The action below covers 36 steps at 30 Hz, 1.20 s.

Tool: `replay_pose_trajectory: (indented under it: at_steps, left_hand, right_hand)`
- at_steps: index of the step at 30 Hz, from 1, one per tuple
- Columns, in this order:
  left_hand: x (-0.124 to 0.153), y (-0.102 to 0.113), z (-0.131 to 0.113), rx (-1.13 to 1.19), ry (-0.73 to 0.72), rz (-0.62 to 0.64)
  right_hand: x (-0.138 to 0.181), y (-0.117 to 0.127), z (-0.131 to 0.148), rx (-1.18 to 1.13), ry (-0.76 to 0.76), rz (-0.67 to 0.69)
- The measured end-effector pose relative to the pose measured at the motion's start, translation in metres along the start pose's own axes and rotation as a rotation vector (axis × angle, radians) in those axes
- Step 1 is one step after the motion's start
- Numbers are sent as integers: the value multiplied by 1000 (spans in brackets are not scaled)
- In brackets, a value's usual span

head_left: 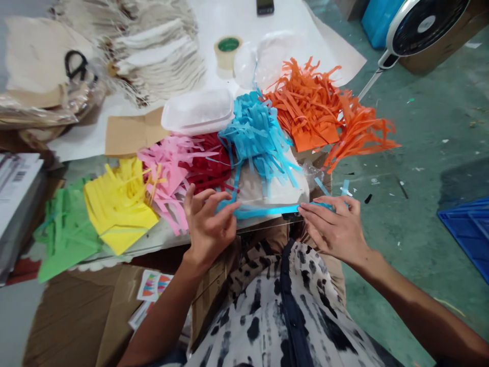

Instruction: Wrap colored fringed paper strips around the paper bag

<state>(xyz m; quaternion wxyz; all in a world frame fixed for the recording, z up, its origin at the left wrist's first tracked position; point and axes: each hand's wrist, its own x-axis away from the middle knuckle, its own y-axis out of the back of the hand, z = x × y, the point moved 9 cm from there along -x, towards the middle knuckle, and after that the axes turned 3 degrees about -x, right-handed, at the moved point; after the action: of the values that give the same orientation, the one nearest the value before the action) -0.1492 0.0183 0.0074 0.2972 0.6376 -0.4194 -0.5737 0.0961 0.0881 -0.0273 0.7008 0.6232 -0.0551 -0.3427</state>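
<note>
A flattened strip of blue tissue paper (267,210) stretches between my two hands at the table's near edge. My left hand (211,220) has its fingers curled at the strip's left end, partly covering it. My right hand (336,224) pinches the other end, and loose blue fringe pokes out past its fingers. Just beyond lies a pile of blue fringed tissue paper (254,127). Dark red fringe (208,160) and pink fringe (170,165) lie close behind my left hand.
Yellow fringe (120,204) and green fringe (71,224) lie at left, orange fringe (305,102) at back right. A plastic container (198,111), tape roll (228,51), black-handled scissors (75,65) and white cord bundles (156,56) sit farther back. A fan (426,24) stands right.
</note>
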Motion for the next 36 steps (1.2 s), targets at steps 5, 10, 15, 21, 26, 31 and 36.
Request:
replay_pose_trajectory:
  at_steps: [5,10,15,21,26,31,36]
  left_hand:
    - [-11,-35,-58,167,-226,106]
    - [-23,-68,-81,237,-354,205]
    - [-30,-69,-75,125,-365,231]
    - [-30,-75,-71,128,-352,223]
    - [-33,-82,-69,127,-338,265]
    - [-38,-81,-70,144,-309,275]
    - [-41,-83,-61,101,-199,320]
  right_hand:
    - [-7,0,1,19,11,21]
    - [-14,9,3,32,59,-77]
    - [-25,8,-1,2,85,-80]
    - [-27,-1,-10,-28,43,-32]
    - [-31,-6,-14,-55,5,2]
    - [-32,-11,-16,-3,-34,40]
    - [-33,-14,-23,9,-133,65]
